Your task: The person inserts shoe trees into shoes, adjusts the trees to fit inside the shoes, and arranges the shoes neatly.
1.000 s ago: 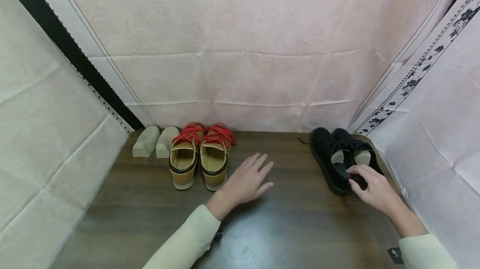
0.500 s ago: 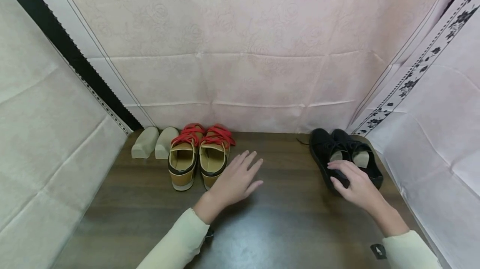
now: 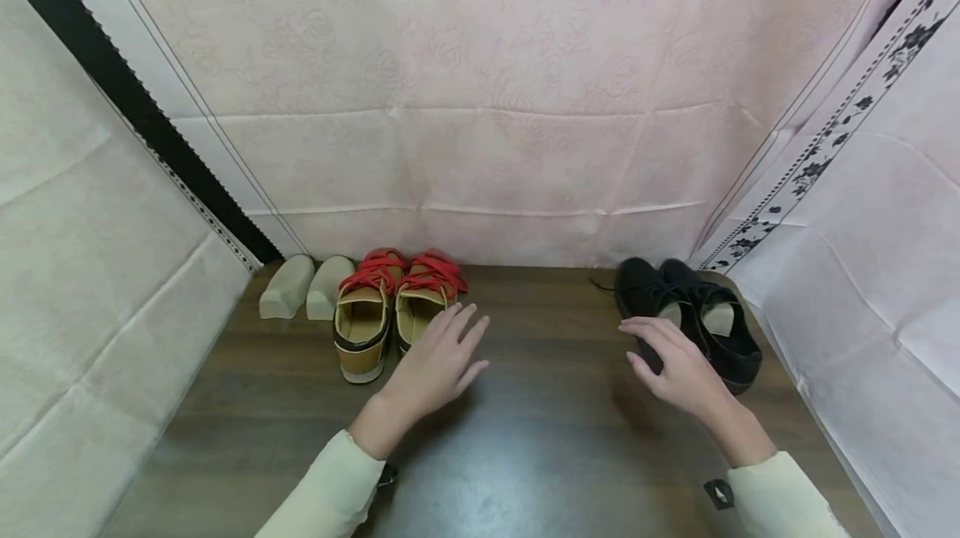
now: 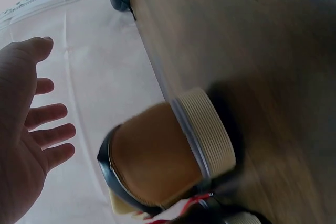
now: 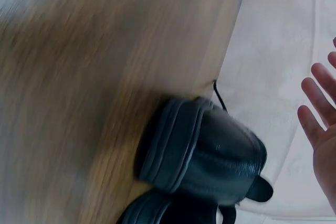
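Observation:
In the head view my left hand (image 3: 427,367) hovers over the heel of the right-hand shoe of a tan pair (image 3: 362,330) with red laces. Its fingers are spread and hold nothing; the left wrist view shows that heel (image 4: 155,156) below the relaxed fingers. My right hand (image 3: 675,367), holding nothing, is above the back of the left shoe of a black pair (image 3: 738,359), covering part of it. In the right wrist view, the fingers of that hand are extended beside the black heel (image 5: 220,156). Pale inserts (image 3: 717,319) show inside the black shoes.
Two off-white shoe-shaped inserts (image 3: 288,286) stand left of the tan shoes on the brown wooden surface (image 3: 517,438). Pale patterned sheets (image 3: 480,146) hang at the back and both sides. A black lace end (image 3: 600,285) lies beside the black shoes.
Both hands have moved left and slightly toward me. The right hand has drawn away from the right black shoe's opening; the left now overlaps the tan shoe's heel. The shoes stay in place.

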Demonstrator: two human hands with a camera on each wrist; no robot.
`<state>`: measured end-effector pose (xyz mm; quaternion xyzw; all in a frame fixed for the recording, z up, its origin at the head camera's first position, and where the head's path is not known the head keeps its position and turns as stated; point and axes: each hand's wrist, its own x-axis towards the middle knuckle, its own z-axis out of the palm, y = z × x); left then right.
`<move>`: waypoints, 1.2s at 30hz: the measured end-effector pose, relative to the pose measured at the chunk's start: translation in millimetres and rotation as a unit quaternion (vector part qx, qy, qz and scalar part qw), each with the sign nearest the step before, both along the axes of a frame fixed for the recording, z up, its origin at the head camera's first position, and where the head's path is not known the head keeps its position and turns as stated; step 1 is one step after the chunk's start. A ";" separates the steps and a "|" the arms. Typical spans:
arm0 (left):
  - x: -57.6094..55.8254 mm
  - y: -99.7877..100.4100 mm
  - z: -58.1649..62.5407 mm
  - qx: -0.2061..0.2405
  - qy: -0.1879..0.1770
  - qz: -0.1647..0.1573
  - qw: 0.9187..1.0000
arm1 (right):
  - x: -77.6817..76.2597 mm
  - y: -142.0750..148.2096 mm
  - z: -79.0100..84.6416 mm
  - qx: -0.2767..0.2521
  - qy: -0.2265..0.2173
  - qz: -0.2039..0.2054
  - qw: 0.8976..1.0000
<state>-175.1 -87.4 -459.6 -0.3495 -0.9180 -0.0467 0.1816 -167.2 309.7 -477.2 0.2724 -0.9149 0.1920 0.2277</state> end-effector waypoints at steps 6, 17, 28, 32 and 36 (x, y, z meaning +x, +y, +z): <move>1.3 -14.0 -3.6 0.000 0.019 0.010 1.000 | -2.6 -16.4 -2.0 0.010 -0.007 0.004 1.000; 4.9 -36.6 -19.8 0.017 0.056 0.012 0.998 | -12.8 -33.1 -2.6 0.026 -0.005 0.037 0.999; 3.8 -55.3 -26.8 0.028 0.085 0.002 0.996 | -17.2 -53.0 -0.8 0.023 -0.029 0.040 0.999; 5.7 -58.8 -24.5 0.021 0.075 0.007 0.997 | -18.7 -60.4 -2.0 0.013 -0.049 0.031 0.998; 6.0 -61.8 -25.4 0.027 0.073 0.011 0.997 | -21.3 -68.7 -5.8 0.007 -0.054 0.028 0.998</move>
